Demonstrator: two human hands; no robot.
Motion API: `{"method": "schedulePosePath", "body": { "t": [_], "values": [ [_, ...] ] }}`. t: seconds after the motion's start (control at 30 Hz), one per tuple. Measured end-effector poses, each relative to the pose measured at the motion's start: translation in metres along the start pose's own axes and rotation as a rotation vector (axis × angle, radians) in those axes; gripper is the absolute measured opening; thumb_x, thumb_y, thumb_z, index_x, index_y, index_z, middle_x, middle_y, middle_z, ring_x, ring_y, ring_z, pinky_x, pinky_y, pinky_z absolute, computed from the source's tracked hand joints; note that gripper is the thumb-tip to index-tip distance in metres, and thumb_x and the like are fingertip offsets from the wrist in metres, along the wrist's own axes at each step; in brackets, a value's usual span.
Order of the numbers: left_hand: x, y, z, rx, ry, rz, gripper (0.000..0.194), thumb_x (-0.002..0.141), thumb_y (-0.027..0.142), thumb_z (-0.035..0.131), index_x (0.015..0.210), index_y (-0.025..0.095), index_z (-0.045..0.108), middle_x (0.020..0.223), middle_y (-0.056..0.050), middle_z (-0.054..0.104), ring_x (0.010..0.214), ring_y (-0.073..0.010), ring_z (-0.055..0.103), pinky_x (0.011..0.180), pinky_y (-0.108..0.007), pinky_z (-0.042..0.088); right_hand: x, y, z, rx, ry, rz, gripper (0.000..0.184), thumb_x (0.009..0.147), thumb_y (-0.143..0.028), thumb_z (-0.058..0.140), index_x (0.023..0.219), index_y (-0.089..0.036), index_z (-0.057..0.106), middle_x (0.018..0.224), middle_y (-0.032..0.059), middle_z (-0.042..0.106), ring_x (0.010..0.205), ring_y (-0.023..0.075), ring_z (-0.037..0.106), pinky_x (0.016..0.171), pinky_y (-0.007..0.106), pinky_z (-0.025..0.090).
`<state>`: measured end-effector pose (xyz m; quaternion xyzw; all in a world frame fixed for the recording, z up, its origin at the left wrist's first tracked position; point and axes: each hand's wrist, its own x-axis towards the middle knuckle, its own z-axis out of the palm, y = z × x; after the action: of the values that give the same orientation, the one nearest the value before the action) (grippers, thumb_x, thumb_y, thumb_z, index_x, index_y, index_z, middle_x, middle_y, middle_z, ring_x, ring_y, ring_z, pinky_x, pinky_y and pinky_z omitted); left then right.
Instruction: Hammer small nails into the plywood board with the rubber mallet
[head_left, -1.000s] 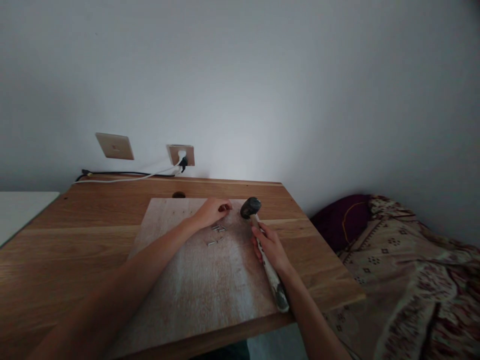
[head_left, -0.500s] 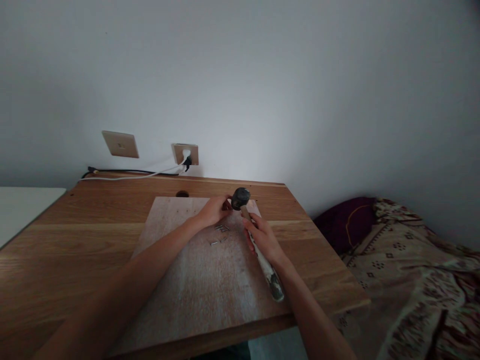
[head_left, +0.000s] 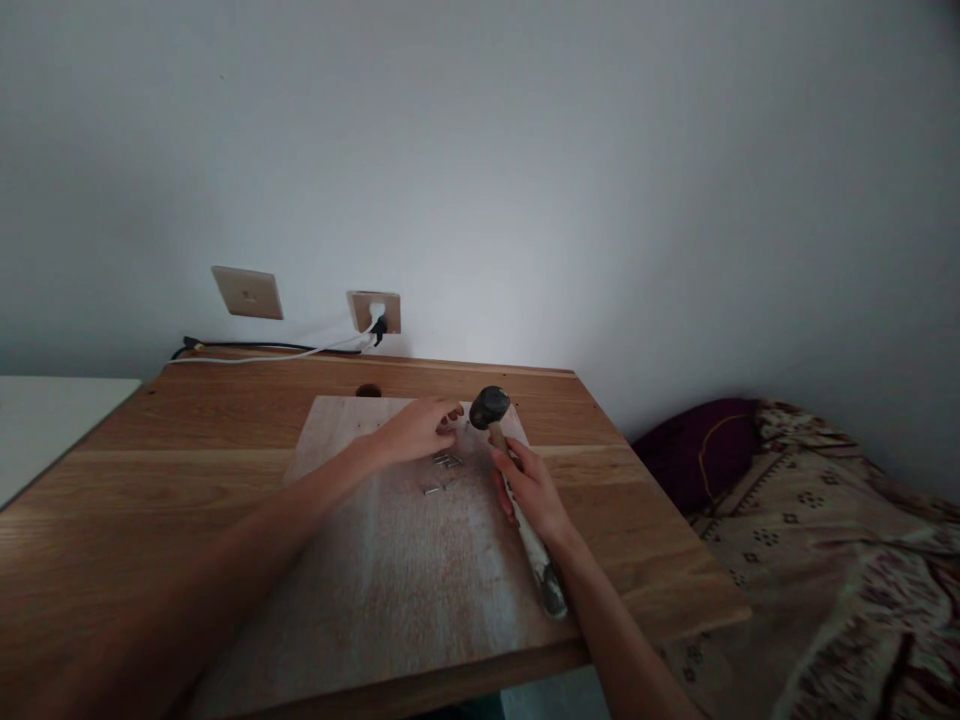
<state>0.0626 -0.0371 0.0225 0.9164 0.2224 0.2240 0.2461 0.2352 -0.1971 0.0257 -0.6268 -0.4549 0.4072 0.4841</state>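
Observation:
My right hand [head_left: 531, 492] is wrapped around the handle of a hammer [head_left: 534, 550], its dark head raised over the far right part of a pale wooden board [head_left: 405, 560]. Just left of the hammer head, my left hand [head_left: 420, 428] hovers low over the board with thumb and fingers apart, and nothing shows between them. A tiny upright nail [head_left: 467, 427] seems to stand in the board between the fingertips and the hammer head, though it is faint. Several loose nails [head_left: 448, 460] lie on the board below my left hand.
Under the board is a wooden table [head_left: 630, 540] against a white wall. Cables [head_left: 262, 357] run along its back edge to a wall socket [head_left: 377, 312]. A cable hole [head_left: 368, 390] lies behind the board. A bed with patterned bedding [head_left: 795, 540] stands at right.
My left hand has drawn back slightly to the left, away from the hammer head, and its fingers have parted. The hammer stays in my right hand; the view has shifted a little.

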Motion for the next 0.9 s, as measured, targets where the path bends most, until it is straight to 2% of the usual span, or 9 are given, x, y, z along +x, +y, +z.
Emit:
{"method": "schedulePosePath", "body": {
  "t": [0.1,0.17,0.3,0.4,0.5,0.6,0.7,0.8,0.9],
  "values": [
    [-0.022,0.012,-0.012,0.144,-0.122,0.101,0.018,0.081,0.015,0.073,0.098,0.022,0.075,0.089,-0.006,0.076,0.088,-0.0252,0.072,0.084,-0.033,0.053,-0.002,0.001,-0.002,0.064,0.074,0.017,0.049,0.080,-0.065,0.067,0.103,-0.022,0.060,0.059,-0.0088,0.052,0.032,0.0104,0.043,0.029,0.024,0.033],
    [-0.032,0.019,-0.011,0.184,-0.158,0.133,0.011,0.084,0.015,0.072,0.091,0.023,0.074,0.082,-0.005,0.074,0.085,-0.0253,0.072,0.085,-0.034,0.052,-0.002,0.000,-0.003,0.079,0.104,0.028,0.055,0.078,-0.067,0.067,0.107,-0.021,0.060,0.059,-0.0096,0.051,0.032,0.0103,0.043,0.029,0.024,0.034],
    [-0.037,0.026,-0.002,0.238,-0.148,0.184,0.017,0.088,0.008,0.067,0.082,0.023,0.072,0.082,-0.005,0.073,0.088,-0.0251,0.072,0.090,-0.035,0.052,0.000,0.001,-0.005,0.087,0.101,0.049,0.057,0.076,-0.068,0.067,0.107,-0.021,0.060,0.058,-0.0100,0.050,0.032,0.0101,0.043,0.029,0.023,0.034],
    [-0.032,0.025,-0.003,0.180,-0.138,0.195,0.018,0.085,0.007,0.069,0.079,0.023,0.072,0.083,-0.004,0.074,0.087,-0.0239,0.072,0.090,-0.035,0.052,0.000,0.004,-0.005,0.096,0.095,0.043,0.056,0.077,-0.067,0.068,0.107,-0.021,0.060,0.059,-0.0097,0.050,0.032,0.0103,0.043,0.028,0.023,0.033],
    [-0.022,0.017,-0.008,0.103,-0.121,0.119,0.018,0.082,0.006,0.067,0.082,0.023,0.074,0.087,-0.003,0.076,0.085,-0.0222,0.072,0.083,-0.031,0.052,0.001,0.005,-0.005,0.100,0.095,0.039,0.056,0.077,-0.067,0.068,0.107,-0.021,0.060,0.059,-0.0098,0.051,0.032,0.0102,0.043,0.028,0.023,0.033],
    [-0.009,0.002,-0.006,-0.059,0.019,-0.038,0.020,0.082,0.006,0.066,0.090,0.021,0.076,0.089,-0.002,0.079,0.084,-0.0198,0.073,0.080,-0.029,0.052,0.001,0.004,-0.005,0.093,0.100,0.047,0.057,0.076,-0.068,0.068,0.106,-0.020,0.059,0.059,-0.0099,0.051,0.032,0.0099,0.043,0.028,0.023,0.033],
    [-0.001,-0.012,0.003,-0.134,0.120,-0.150,0.018,0.081,0.006,0.067,0.089,0.019,0.075,0.083,-0.001,0.078,0.080,-0.0191,0.073,0.078,-0.029,0.052,0.001,0.004,-0.006,0.086,0.106,0.043,0.053,0.075,-0.068,0.067,0.099,-0.021,0.058,0.059,-0.0098,0.051,0.031,0.0094,0.043,0.028,0.023,0.034],
    [0.000,-0.020,0.012,-0.152,0.132,-0.161,0.015,0.081,0.008,0.068,0.087,0.020,0.075,0.080,-0.001,0.078,0.076,-0.0188,0.072,0.076,-0.030,0.052,0.002,0.005,-0.006,0.086,0.106,0.039,0.052,0.076,-0.067,0.067,0.098,-0.021,0.058,0.058,-0.0095,0.051,0.031,0.0097,0.043,0.028,0.023,0.034],
    [-0.002,-0.022,0.016,-0.188,0.153,-0.136,0.013,0.083,0.010,0.069,0.090,0.021,0.075,0.083,0.000,0.078,0.078,-0.0190,0.072,0.079,-0.031,0.053,0.002,0.005,-0.006,0.084,0.098,0.036,0.052,0.078,-0.065,0.067,0.104,-0.021,0.060,0.059,-0.0091,0.052,0.032,0.0101,0.043,0.029,0.023,0.034]
  ]
}}
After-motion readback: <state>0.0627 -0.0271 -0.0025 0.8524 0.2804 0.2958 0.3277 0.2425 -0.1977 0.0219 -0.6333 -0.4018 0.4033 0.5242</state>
